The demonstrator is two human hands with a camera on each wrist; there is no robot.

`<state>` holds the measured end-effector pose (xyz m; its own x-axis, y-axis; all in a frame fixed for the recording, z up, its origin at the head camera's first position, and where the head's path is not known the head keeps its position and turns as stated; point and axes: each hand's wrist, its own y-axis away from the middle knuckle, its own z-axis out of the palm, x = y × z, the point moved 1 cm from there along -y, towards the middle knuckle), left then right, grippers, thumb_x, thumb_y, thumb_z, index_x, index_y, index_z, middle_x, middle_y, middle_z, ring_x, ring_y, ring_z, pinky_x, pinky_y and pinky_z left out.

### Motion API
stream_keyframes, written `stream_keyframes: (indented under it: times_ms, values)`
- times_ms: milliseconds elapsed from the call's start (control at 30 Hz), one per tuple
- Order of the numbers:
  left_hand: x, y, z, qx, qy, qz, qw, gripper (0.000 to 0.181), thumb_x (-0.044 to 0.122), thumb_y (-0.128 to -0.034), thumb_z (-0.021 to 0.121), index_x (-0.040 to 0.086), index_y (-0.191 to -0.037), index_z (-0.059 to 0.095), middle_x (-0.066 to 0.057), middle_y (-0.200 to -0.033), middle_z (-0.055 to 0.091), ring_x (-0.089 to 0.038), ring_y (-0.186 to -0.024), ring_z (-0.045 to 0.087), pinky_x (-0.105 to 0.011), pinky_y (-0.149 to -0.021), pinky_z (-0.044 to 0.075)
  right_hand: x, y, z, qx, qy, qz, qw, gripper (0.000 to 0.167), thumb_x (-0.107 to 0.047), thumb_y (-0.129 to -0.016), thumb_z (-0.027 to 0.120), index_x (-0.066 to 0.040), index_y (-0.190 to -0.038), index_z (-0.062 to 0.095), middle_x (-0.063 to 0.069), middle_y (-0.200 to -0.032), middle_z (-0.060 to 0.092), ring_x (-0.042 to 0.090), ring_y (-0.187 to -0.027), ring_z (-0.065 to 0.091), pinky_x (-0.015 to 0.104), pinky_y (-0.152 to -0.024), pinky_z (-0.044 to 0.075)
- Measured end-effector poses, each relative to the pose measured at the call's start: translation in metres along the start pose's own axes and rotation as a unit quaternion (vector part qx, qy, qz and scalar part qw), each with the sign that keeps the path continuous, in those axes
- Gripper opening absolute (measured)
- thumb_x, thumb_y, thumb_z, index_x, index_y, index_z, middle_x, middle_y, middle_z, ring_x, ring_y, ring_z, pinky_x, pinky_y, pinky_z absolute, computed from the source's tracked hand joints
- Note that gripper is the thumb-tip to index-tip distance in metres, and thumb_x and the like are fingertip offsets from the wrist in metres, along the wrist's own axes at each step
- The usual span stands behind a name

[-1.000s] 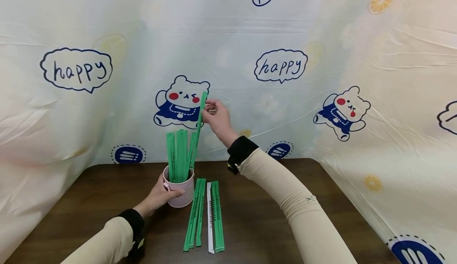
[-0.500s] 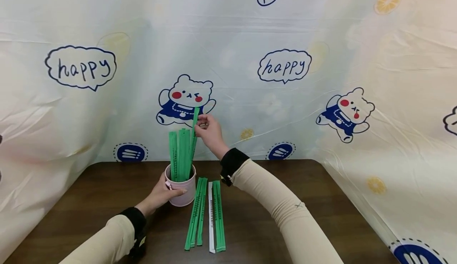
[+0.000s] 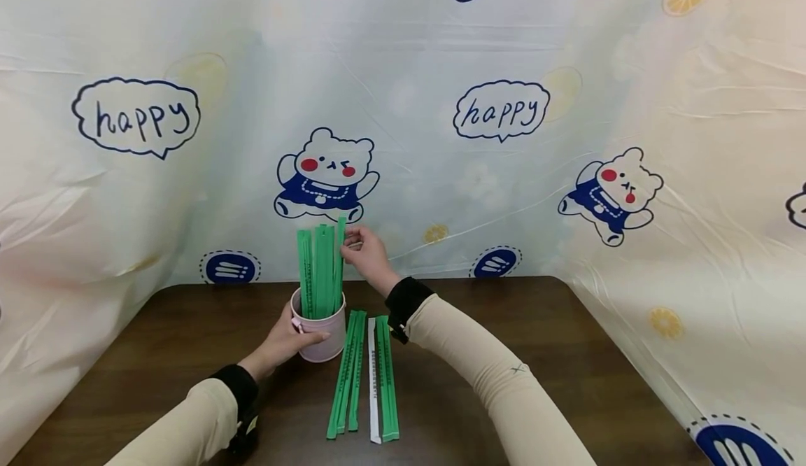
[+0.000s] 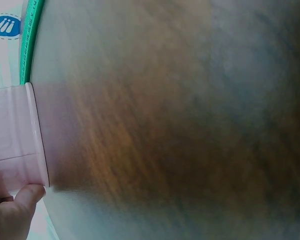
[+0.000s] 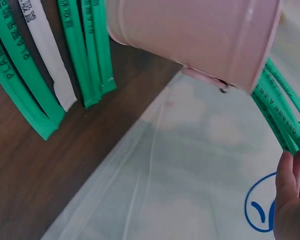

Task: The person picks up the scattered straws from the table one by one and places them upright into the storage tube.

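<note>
My left hand [image 3: 283, 340] grips a small pink bucket [image 3: 329, 349] that stands upright on the table. In the left wrist view the thumb lies by the rim of this bucket [image 4: 15, 130]. Several green paper-wrapped straws [image 3: 323, 270] stand inside and rise well above the rim. At their right side my right hand [image 3: 368, 256] pinches one green wrapped straw [image 3: 341, 263] near its top; its lower end is inside the bucket. The right wrist view has the fingers of the right hand [image 5: 291, 200] against the green wrappers.
Right of the bucket, several green wrapped straws [image 3: 348, 375] lie on the brown table [image 3: 466, 382]. A white wrapped straw [image 3: 374, 389] lies beside them, with more green ones [image 3: 387, 382] to its right. A printed curtain [image 3: 415, 137] hangs behind the table.
My right hand has moved down and slightly left, lowering the pinched straw into the bucket beside the others. The left hand keeps its grip on the bucket.
</note>
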<state>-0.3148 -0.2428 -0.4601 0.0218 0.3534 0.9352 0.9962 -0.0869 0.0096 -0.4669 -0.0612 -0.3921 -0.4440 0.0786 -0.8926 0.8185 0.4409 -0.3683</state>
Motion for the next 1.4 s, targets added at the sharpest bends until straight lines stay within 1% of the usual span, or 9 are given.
stream_keyframes:
  times_ms: [333,800,967,1000,1100,1233,1300,1367,1400]
  values:
    - [0.001,0.003,0.005,-0.005,0.0,0.004,1.0,0.108,0.025,-0.0912,0.075,0.003,-0.161,-0.005,-0.028,-0.161,0.023,-0.047,-0.143,0.036,-0.068,-0.118,0.032,-0.056,0.043,0.01,0.014,0.048,0.043,0.9978,0.036,-0.004,-0.1,0.058,0.003,-0.135,0.055,0.025,-0.123,0.063,0.035,-0.11,0.063,0.031,-0.087,0.055]
    - [-0.002,0.003,0.005,-0.002,0.002,-0.001,1.0,0.109,0.026,-0.0897,0.077,0.005,-0.161,-0.003,-0.028,-0.162,0.023,-0.047,-0.145,0.034,-0.069,-0.12,0.029,-0.046,0.054,0.001,0.019,0.049,0.094,0.9941,0.034,-0.007,-0.1,0.057,0.005,-0.132,0.057,0.025,-0.123,0.062,0.031,-0.105,0.061,0.029,-0.081,0.053]
    - [-0.001,0.002,0.004,-0.003,0.004,0.0,1.0,0.109,0.026,-0.0903,0.077,0.006,-0.161,-0.004,-0.028,-0.163,0.021,-0.047,-0.145,0.034,-0.069,-0.12,0.029,-0.033,0.06,-0.011,0.015,0.072,0.112,0.991,0.033,-0.007,-0.1,0.056,0.006,-0.13,0.057,0.023,-0.119,0.063,0.02,-0.089,0.059,0.026,-0.072,0.05]
    - [-0.001,0.002,0.004,-0.004,0.004,0.0,1.0,0.109,0.026,-0.0904,0.077,0.006,-0.161,-0.004,-0.028,-0.163,0.021,-0.047,-0.145,0.034,-0.069,-0.12,0.028,-0.03,0.063,-0.014,0.009,0.083,0.117,0.9896,0.033,-0.007,-0.1,0.055,0.007,-0.129,0.057,0.024,-0.118,0.064,0.025,-0.087,0.06,0.025,-0.071,0.05]
    - [0.0,0.001,0.003,-0.005,0.001,0.001,1.0,0.11,0.027,-0.0907,0.076,0.005,-0.161,-0.005,-0.028,-0.163,0.021,-0.047,-0.145,0.034,-0.07,-0.119,0.028,-0.018,0.074,-0.024,-0.021,0.127,0.139,0.9819,0.032,-0.005,-0.099,0.057,0.009,-0.127,0.057,0.025,-0.115,0.065,0.033,-0.083,0.063,0.025,-0.068,0.05]
    - [0.001,0.001,0.001,-0.005,-0.005,-0.002,1.0,0.111,0.028,-0.0907,0.077,0.005,-0.161,-0.006,-0.029,-0.163,0.02,-0.048,-0.145,0.034,-0.07,-0.119,0.028,-0.002,0.091,-0.036,-0.064,0.18,0.204,0.9603,0.031,-0.002,-0.095,0.06,0.01,-0.124,0.059,0.02,-0.095,0.067,0.029,-0.074,0.064,0.03,-0.066,0.056]
    - [0.002,0.0,0.001,-0.004,-0.007,-0.004,1.0,0.112,0.028,-0.0907,0.077,0.004,-0.161,-0.006,-0.029,-0.163,0.02,-0.048,-0.145,0.034,-0.07,-0.119,0.028,0.004,0.099,-0.038,-0.079,0.197,0.237,0.9481,0.02,0.001,-0.093,0.062,0.006,-0.113,0.062,0.013,-0.081,0.064,0.019,-0.067,0.059,0.032,-0.065,0.058]
    - [0.003,-0.001,0.0,-0.004,-0.007,-0.004,1.0,0.112,0.028,-0.0909,0.077,0.005,-0.161,-0.007,-0.029,-0.163,0.02,-0.048,-0.146,0.033,-0.071,-0.119,0.028,0.007,0.105,-0.039,-0.094,0.205,0.26,0.939,0.005,0.003,-0.091,0.062,-0.001,-0.088,0.06,0.007,-0.067,0.057,0.018,-0.061,0.057,0.037,-0.066,0.061]
    - [0.003,-0.001,0.0,-0.004,-0.006,-0.004,1.0,0.112,0.028,-0.091,0.077,0.005,-0.161,-0.007,-0.029,-0.163,0.02,-0.048,-0.146,0.033,-0.071,-0.119,0.028,0.009,0.108,-0.039,-0.099,0.207,0.265,0.9363,0.016,0.004,-0.091,0.062,-0.005,-0.078,0.056,0.005,-0.064,0.056,0.017,-0.059,0.057,0.038,-0.066,0.062]
